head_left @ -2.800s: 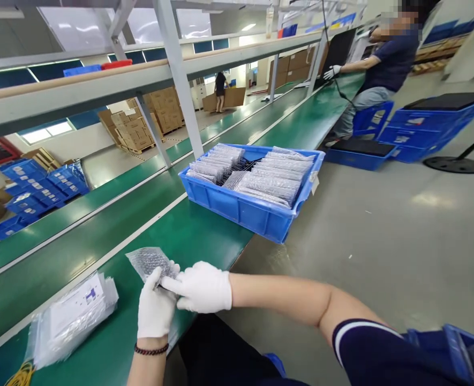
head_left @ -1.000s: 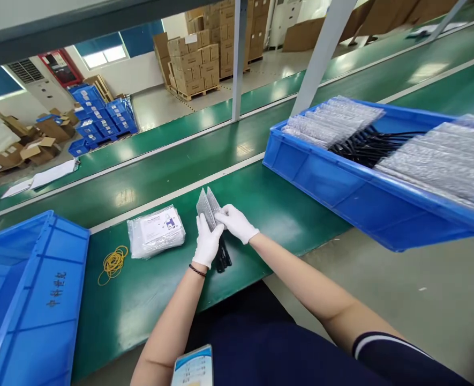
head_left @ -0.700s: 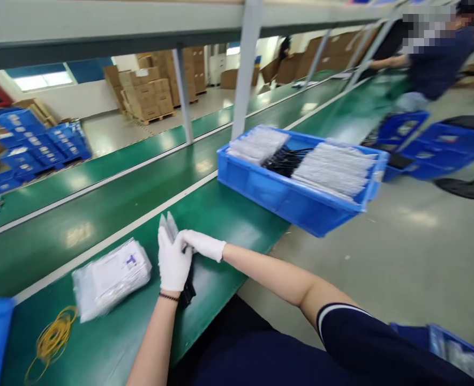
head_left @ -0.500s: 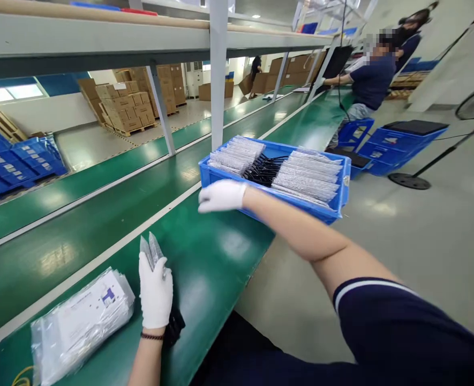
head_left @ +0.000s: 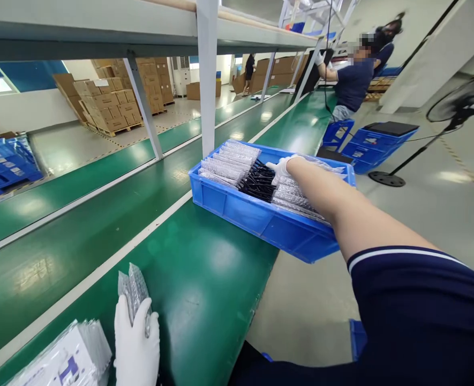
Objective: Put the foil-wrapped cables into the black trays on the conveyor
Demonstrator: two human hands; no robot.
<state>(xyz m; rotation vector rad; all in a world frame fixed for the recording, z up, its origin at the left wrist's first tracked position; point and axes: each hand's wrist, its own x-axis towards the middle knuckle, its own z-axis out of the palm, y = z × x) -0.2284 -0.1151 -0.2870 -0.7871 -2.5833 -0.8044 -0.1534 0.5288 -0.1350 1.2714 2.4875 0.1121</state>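
Observation:
White-gloved, my left hand (head_left: 137,340) is closed round a couple of bubble-wrapped packs (head_left: 134,289) at the lower left. My right hand (head_left: 281,169), also gloved, reaches into the blue bin (head_left: 261,225), over black cables (head_left: 256,182) between two rows of bubble-wrapped packs (head_left: 231,163). Its fingers are partly extended and apart, touching or just above the contents. Beside my left hand lies a stack of clear plastic bags with printed white sheets (head_left: 68,359).
The green bench (head_left: 204,289) runs away under a grey shelf frame (head_left: 207,80). Farther back, a person (head_left: 353,80) works near stacked blue bins (head_left: 381,145). A black fan (head_left: 453,112) stands at the right; cartons (head_left: 110,107) are beyond the bench.
My right hand has moved from the bin's near left side to inside it, over the cables. My left hand still holds its packs. The view has shifted, putting the bag stack lower left.

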